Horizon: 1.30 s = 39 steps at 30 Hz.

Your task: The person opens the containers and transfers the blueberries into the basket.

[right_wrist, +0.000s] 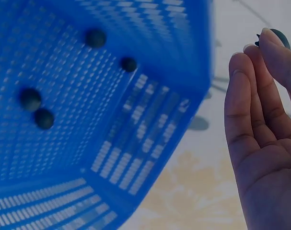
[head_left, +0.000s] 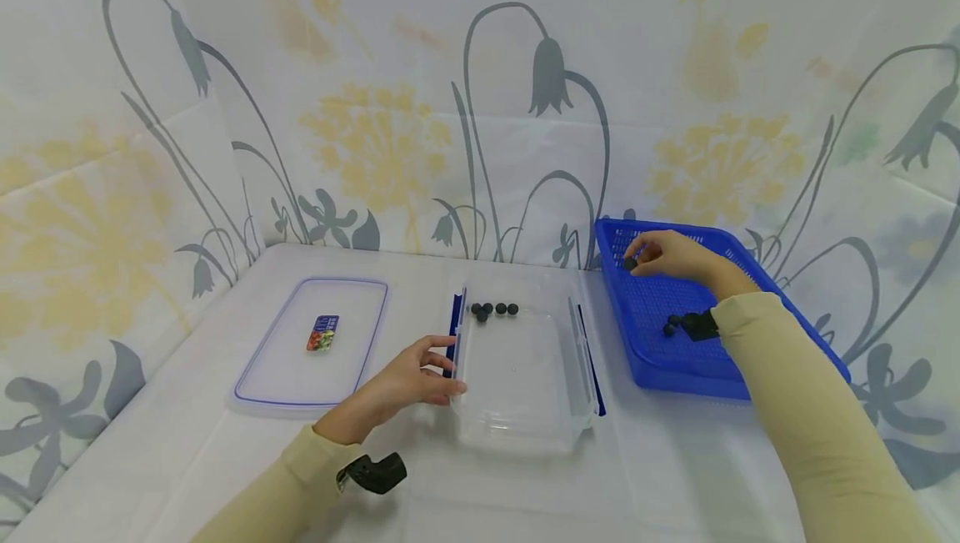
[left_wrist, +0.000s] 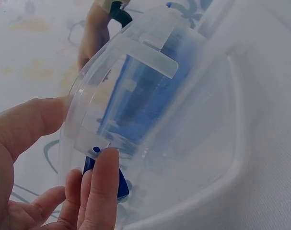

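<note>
A clear plastic container (head_left: 513, 393) with blue side latches stands mid-table, several dark blueberries (head_left: 501, 309) lying at its far end. My left hand (head_left: 420, 376) holds its left rim; the left wrist view shows the thumb at the rim and the fingers by a blue latch (left_wrist: 122, 186). Over the far left part of a blue basket (head_left: 637, 309), my right hand (head_left: 678, 259) pinches one blueberry (head_left: 629, 263) between thumb and fingertips. A small jagged crown shows on that berry in the right wrist view. More blueberries (right_wrist: 43, 118) lie loose on the basket's floor.
A clear lid (head_left: 273, 368) with a blue edge line and a coloured label (head_left: 322, 333) lies flat left of the container. The blue basket's raised walls stand to the right. Behind the white table (head_left: 480, 493) hangs a flower-patterned cloth (head_left: 517, 143).
</note>
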Tool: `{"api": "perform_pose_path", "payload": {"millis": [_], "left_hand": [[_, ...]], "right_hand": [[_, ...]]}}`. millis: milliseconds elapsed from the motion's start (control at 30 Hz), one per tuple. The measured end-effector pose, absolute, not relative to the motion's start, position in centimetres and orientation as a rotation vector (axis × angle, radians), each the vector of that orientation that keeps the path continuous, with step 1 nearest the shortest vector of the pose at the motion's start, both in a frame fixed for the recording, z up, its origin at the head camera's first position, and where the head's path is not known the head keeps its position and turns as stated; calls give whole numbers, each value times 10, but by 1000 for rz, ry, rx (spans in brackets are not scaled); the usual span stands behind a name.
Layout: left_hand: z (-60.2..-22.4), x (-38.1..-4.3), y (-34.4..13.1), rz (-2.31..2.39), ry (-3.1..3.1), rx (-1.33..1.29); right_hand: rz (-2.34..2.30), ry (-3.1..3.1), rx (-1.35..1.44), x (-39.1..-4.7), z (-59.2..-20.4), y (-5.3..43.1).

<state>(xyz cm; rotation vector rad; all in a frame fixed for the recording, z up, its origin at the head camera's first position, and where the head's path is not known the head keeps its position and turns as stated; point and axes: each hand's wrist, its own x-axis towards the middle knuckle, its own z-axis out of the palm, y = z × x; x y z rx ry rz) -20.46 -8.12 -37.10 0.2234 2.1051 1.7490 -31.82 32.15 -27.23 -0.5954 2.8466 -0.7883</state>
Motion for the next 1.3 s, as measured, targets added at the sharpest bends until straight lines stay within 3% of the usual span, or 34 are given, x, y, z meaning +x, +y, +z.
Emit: {"api": "perform_pose_path", "payload": {"millis": [500,1000,1300], "left_hand": [[-369,-205,-79,1745,2095,225],[-374,-206,-78,1762,2077,222],[-372,-205,-81,1769,2082,221]], "right_hand": [[-917,2824,-415,-306,-304,379],[-1034,2741,-336,-301,-319,393],[-1012,2786,-411,-303,-303,376]]}}
